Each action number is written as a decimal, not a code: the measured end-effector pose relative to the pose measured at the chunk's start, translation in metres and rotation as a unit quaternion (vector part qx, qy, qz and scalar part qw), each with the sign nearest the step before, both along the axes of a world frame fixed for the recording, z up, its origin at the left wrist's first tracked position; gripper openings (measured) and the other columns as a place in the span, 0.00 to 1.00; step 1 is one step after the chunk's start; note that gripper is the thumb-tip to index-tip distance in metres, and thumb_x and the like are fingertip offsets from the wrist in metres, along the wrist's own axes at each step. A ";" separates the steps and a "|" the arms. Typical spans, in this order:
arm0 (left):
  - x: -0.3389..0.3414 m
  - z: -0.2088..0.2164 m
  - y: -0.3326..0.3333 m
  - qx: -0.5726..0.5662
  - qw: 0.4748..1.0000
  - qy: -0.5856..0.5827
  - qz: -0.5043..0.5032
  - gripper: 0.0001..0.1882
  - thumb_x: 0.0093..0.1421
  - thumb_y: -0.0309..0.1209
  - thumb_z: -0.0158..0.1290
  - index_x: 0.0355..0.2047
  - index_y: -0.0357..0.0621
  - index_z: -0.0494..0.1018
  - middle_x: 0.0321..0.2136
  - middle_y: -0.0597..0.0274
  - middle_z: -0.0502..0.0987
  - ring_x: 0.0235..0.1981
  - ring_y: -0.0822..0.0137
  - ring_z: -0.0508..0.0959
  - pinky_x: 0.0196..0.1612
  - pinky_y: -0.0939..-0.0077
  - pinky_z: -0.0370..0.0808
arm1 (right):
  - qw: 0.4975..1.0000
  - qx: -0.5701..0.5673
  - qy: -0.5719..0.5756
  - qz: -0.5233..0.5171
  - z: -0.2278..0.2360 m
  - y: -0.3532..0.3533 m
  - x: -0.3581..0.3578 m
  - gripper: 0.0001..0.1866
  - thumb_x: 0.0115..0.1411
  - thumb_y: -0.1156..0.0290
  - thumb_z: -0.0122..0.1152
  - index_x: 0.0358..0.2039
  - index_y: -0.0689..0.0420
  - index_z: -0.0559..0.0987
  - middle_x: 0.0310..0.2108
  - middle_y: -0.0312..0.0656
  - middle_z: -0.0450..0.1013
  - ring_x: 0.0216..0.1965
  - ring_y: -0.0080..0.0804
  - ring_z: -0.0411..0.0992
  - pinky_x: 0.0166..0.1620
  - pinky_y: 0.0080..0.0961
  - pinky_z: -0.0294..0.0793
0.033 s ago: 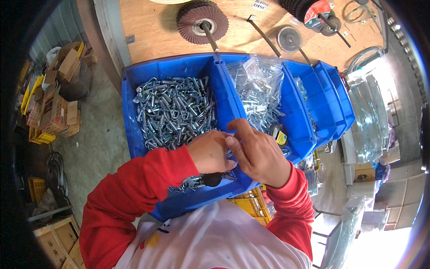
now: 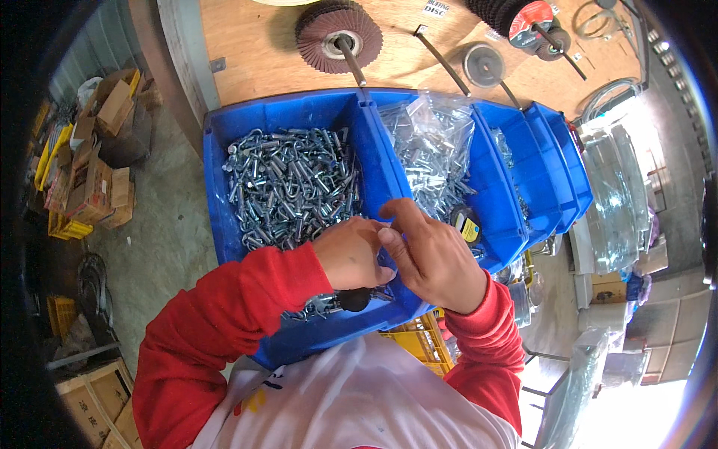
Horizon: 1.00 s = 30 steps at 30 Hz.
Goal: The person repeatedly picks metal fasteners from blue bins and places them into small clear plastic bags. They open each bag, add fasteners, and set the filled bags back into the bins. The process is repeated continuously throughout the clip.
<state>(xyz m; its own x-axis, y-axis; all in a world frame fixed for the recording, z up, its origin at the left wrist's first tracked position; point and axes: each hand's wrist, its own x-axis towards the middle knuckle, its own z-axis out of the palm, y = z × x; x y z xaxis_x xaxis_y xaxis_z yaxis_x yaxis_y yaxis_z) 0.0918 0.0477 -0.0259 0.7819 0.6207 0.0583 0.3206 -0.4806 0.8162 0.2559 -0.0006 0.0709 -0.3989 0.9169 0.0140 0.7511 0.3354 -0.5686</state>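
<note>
My left hand (image 2: 350,254) is over the front of the large blue bin (image 2: 219,217), its fingers curled inward and mostly hidden. Beside it, at the bin's right wall, my right hand (image 2: 441,262) is bent, with its thumb and index finger against the left hand's fingers. Both look closed around something small between them, which I cannot make out. Bent, shiny metal hook-shaped pins (image 2: 295,183) fill the bin behind my hands, and more lie in front of them. A round black object (image 2: 354,299) sits just below my left hand.
A second blue bin (image 2: 497,217) holds clear plastic bags (image 2: 430,142) of metal parts and a black-and-yellow round item (image 2: 465,224). More blue bins (image 2: 557,161) continue right. Abrasive flap wheels (image 2: 338,39) hang on rods from a wooden board (image 2: 254,45). Cardboard boxes (image 2: 88,179) stand at left.
My right hand's fingers have shifted very slightly against the left hand. Everything else stays as it was.
</note>
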 end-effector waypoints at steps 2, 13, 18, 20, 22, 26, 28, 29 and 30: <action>0.000 0.001 0.000 0.018 1.000 0.013 0.010 0.22 0.53 0.41 0.66 0.42 0.37 0.78 0.38 0.44 0.82 0.42 0.44 0.83 0.50 0.54 0.79 | 0.999 0.019 0.037 0.011 -0.001 -0.001 0.000 0.14 0.74 0.67 0.49 0.49 0.66 0.70 0.32 0.57 0.75 0.36 0.58 0.77 0.40 0.43 0.74; -0.004 0.008 0.002 0.008 0.998 0.052 0.030 0.27 0.52 0.41 0.67 0.46 0.31 0.79 0.38 0.38 0.82 0.43 0.43 0.83 0.48 0.55 0.79 | 0.989 0.083 0.118 0.034 -0.015 -0.007 0.014 0.10 0.64 0.80 0.54 0.46 0.66 0.74 0.48 0.56 0.71 0.46 0.57 0.73 0.48 0.42 0.74; -0.009 0.006 0.005 0.086 0.996 -0.005 0.021 0.21 0.56 0.40 0.64 0.42 0.35 0.81 0.32 0.41 0.83 0.33 0.44 0.84 0.39 0.55 0.81 | 0.981 0.126 -0.146 0.017 -0.026 -0.029 0.027 0.11 0.55 0.69 0.67 0.40 0.53 0.83 0.57 0.50 0.70 0.58 0.49 0.68 0.58 0.45 0.68; -0.015 0.014 0.008 0.051 0.998 0.030 -0.029 0.18 0.58 0.41 0.63 0.39 0.37 0.82 0.35 0.43 0.83 0.32 0.45 0.84 0.37 0.55 0.81 | 0.972 0.138 -0.190 -0.006 -0.037 -0.031 0.031 0.10 0.53 0.63 0.71 0.36 0.49 0.85 0.59 0.46 0.71 0.61 0.45 0.66 0.61 0.45 0.64; -0.025 0.023 0.010 0.063 0.992 0.093 -0.062 0.14 0.61 0.40 0.62 0.33 0.40 0.83 0.38 0.48 0.84 0.30 0.46 0.84 0.35 0.55 0.80 | 0.972 0.153 -0.179 -0.022 -0.045 -0.033 0.040 0.09 0.54 0.62 0.71 0.35 0.49 0.85 0.57 0.44 0.73 0.61 0.44 0.67 0.60 0.44 0.64; -0.038 0.036 0.003 0.222 0.973 0.037 -0.048 0.12 0.60 0.36 0.64 0.28 0.39 0.82 0.32 0.54 0.84 0.30 0.50 0.84 0.33 0.58 0.81 | 0.977 0.167 -0.128 -0.035 -0.053 -0.040 0.049 0.08 0.55 0.62 0.71 0.32 0.50 0.85 0.51 0.39 0.77 0.59 0.40 0.70 0.60 0.42 0.65; -0.039 0.041 0.000 0.227 0.973 0.021 -0.034 0.12 0.60 0.37 0.64 0.27 0.40 0.81 0.27 0.54 0.82 0.28 0.50 0.83 0.32 0.58 0.80 | 0.972 0.214 -0.092 -0.039 -0.052 -0.043 0.051 0.07 0.54 0.65 0.73 0.32 0.51 0.85 0.45 0.39 0.79 0.53 0.39 0.74 0.56 0.41 0.68; -0.039 0.044 -0.002 0.224 0.974 0.019 -0.025 0.12 0.60 0.37 0.64 0.26 0.41 0.81 0.25 0.55 0.80 0.28 0.49 0.82 0.31 0.57 0.79 | 0.968 0.237 -0.073 -0.033 -0.051 -0.044 0.052 0.07 0.54 0.66 0.73 0.31 0.52 0.85 0.42 0.39 0.81 0.50 0.39 0.76 0.55 0.40 0.69; -0.040 0.047 -0.004 0.221 0.975 -0.028 -0.023 0.10 0.59 0.35 0.65 0.27 0.41 0.81 0.26 0.55 0.81 0.27 0.51 0.83 0.31 0.59 0.79 | 0.972 0.232 -0.011 -0.046 -0.050 -0.045 0.052 0.06 0.53 0.69 0.74 0.32 0.53 0.85 0.39 0.39 0.81 0.46 0.39 0.77 0.52 0.39 0.71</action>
